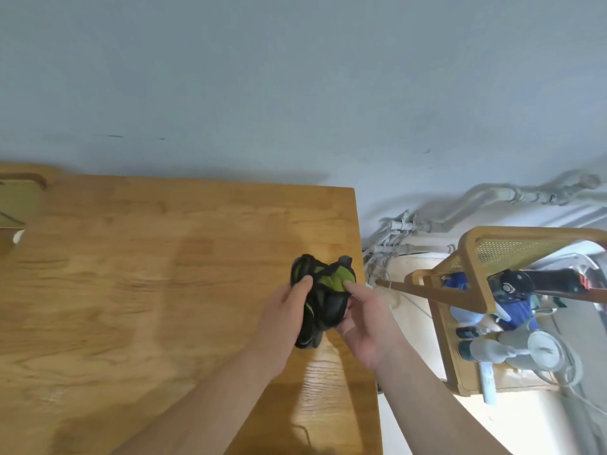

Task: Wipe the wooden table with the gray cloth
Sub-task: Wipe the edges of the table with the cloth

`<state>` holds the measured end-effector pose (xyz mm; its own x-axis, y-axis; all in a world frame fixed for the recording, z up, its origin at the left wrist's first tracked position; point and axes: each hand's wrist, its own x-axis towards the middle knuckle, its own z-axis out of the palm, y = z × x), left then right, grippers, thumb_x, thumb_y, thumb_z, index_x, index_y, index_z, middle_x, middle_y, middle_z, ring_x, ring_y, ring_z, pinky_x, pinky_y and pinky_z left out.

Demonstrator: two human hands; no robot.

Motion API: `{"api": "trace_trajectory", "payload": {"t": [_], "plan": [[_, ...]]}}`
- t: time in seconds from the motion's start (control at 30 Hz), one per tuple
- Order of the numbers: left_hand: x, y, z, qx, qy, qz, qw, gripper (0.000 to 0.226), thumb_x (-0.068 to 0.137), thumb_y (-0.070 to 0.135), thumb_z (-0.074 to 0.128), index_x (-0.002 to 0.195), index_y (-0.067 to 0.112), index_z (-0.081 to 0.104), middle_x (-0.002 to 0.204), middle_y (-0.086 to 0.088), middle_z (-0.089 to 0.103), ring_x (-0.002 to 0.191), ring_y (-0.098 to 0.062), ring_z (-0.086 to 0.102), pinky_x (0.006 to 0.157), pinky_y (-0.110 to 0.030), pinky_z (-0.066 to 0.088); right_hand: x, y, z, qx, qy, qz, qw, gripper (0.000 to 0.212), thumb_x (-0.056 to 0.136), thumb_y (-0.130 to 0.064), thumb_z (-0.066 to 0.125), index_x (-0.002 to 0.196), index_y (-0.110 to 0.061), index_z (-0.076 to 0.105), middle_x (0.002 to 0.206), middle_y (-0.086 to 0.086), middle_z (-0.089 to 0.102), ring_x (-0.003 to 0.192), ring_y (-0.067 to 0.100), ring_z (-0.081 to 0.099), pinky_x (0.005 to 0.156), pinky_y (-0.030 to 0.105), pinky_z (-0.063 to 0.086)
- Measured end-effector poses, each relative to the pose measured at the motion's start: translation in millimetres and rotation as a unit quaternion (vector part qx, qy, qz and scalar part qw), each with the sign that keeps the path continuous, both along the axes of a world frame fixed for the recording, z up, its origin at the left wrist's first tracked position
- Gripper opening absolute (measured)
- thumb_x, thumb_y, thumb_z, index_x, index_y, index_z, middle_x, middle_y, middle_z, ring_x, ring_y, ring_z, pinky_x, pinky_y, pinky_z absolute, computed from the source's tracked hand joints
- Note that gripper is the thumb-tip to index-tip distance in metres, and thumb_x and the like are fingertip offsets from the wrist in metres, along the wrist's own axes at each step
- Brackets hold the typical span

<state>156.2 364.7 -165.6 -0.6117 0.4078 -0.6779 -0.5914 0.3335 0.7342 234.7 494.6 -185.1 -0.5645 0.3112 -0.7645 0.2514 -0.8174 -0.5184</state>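
A bunched cloth (pixel 323 298), dark grey-black with green patches, is held in both hands above the right part of the wooden table (pixel 131 290). My left hand (pixel 282 315) grips its left side with the thumb on top. My right hand (pixel 364 323) cups the cloth's right side, index finger pressed on a green patch. The lower end of the cloth hangs down between my wrists. The table top is light brown wood with a paler streak across its middle.
The table's right edge (pixel 364 290) runs just beside my right hand. To the right stands a wooden rack (pixel 473 290) holding bottles, a blue item and a round dial. White pipes (pixel 460 208) run along the grey wall. A wooden object (pixel 19 198) sits at the table's far left.
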Motion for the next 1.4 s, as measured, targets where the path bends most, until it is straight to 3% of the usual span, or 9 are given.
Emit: {"api": "trace_trajectory", "payload": {"t": [0.17,0.3,0.4,0.5,0.67,0.73,0.93,1.2,1.4], "plan": [[2.9,41.8,10.7,0.024,0.111,-0.188,0.976,0.036,0.107,0.046,0.040,0.110,0.026,0.070,0.115,-0.002,0.058,0.114,-0.015,0.057,0.104,-0.039,0.046,-1.9,22.4,-3.0,0.016,0.024,0.087,0.996,0.073,0.086,-0.062,0.074,0.141,-0.016,0.063,0.138,0.017,0.067,0.128,0.036,0.065,0.103,0.051,0.053],[-14.0,75.0,12.5,0.058,0.067,-0.256,0.962,0.021,0.096,0.013,0.051,0.103,0.013,0.071,0.100,-0.006,0.073,0.098,-0.020,0.067,0.095,-0.037,0.054,0.9,66.3,-11.6,0.016,-0.030,0.080,0.996,0.059,0.087,-0.039,0.082,0.132,-0.004,0.068,0.127,0.027,0.070,0.118,0.043,0.069,0.097,0.056,0.057],[-38.6,97.6,-9.7,-0.057,0.178,-0.273,0.944,0.048,0.097,0.005,0.051,0.135,0.030,0.064,0.130,0.006,0.066,0.119,-0.013,0.061,0.098,-0.020,0.049,-5.2,104.2,-19.6,0.041,-0.112,-0.005,0.993,0.046,0.085,-0.015,0.084,0.127,-0.004,0.068,0.115,0.025,0.075,0.103,0.043,0.074,0.078,0.054,0.063],[-70.8,115.6,-46.1,-0.191,0.302,-0.354,0.864,0.055,0.102,0.019,0.054,0.155,0.023,0.043,0.160,-0.002,0.039,0.141,-0.022,0.045,0.108,-0.028,0.040,-13.8,145.2,-24.7,0.113,-0.149,-0.066,0.980,0.029,0.090,-0.008,0.078,0.115,-0.010,0.064,0.107,0.020,0.073,0.094,0.039,0.073,0.076,0.055,0.063],[-115.3,150.9,-83.3,-0.340,0.352,-0.503,0.712,0.095,0.092,0.051,0.069,0.164,0.034,0.008,0.173,-0.008,-0.003,0.158,-0.036,0.004,0.123,-0.060,0.024,-38.3,182.8,-34.2,0.222,-0.144,-0.024,0.964,0.029,0.096,-0.008,0.069,0.119,-0.017,0.055,0.106,0.010,0.067,0.092,0.029,0.068,0.078,0.043,0.059],[-124.9,157.8,-94.6,-0.372,0.343,-0.527,0.683,0.105,0.088,0.056,0.072,0.163,0.039,0.002,0.173,-0.006,-0.007,0.158,-0.035,0.000,0.121,-0.064,0.026,-52.9,187.9,-46.0,0.246,-0.158,0.013,0.956,0.029,0.096,-0.010,0.067,0.118,-0.020,0.051,0.105,0.007,0.063,0.090,0.026,0.065,0.083,0.047,0.059],[-132.2,161.8,-108.1,-0.383,0.318,-0.544,0.676,0.104,0.090,0.055,0.071,0.162,0.041,-0.002,0.172,-0.001,-0.015,0.157,-0.034,-0.007,0.118,-0.066,0.029,-100.1,196.9,-90.7,0.233,-0.182,0.004,0.955,0.038,0.098,-0.013,0.066,0.131,-0.020,0.049,0.114,0.005,0.062,0.102,0.030,0.063,0.096,0.055,0.056],[-136.5,167.4,-111.0,-0.377,0.281,-0.555,0.686,0.104,0.093,0.046,0.070,0.162,0.040,-0.007,0.170,-0.001,-0.023,0.157,-0.035,-0.015,0.121,-0.071,0.016,-182.6,202.9,-127.4,0.340,-0.165,0.076,0.923,0.015,0.102,-0.025,0.058,0.116,-0.029,0.062,0.098,-0.007,0.066,0.089,0.015,0.062,0.073,0.035,0.051],[-136.0,165.3,-111.8,-0.365,0.276,-0.558,0.692,0.103,0.094,0.042,0.070,0.162,0.040,-0.008,0.170,-0.001,-0.025,0.156,-0.035,-0.018,0.121,-0.072,0.013,-209.0,224.6,-139.1,0.459,-0.179,0.203,0.846,0.027,0.102,-0.023,0.051,0.127,-0.024,0.063,0.101,-0.004,0.069,0.093,0.024,0.065,0.075,0.037,0.051]]}}
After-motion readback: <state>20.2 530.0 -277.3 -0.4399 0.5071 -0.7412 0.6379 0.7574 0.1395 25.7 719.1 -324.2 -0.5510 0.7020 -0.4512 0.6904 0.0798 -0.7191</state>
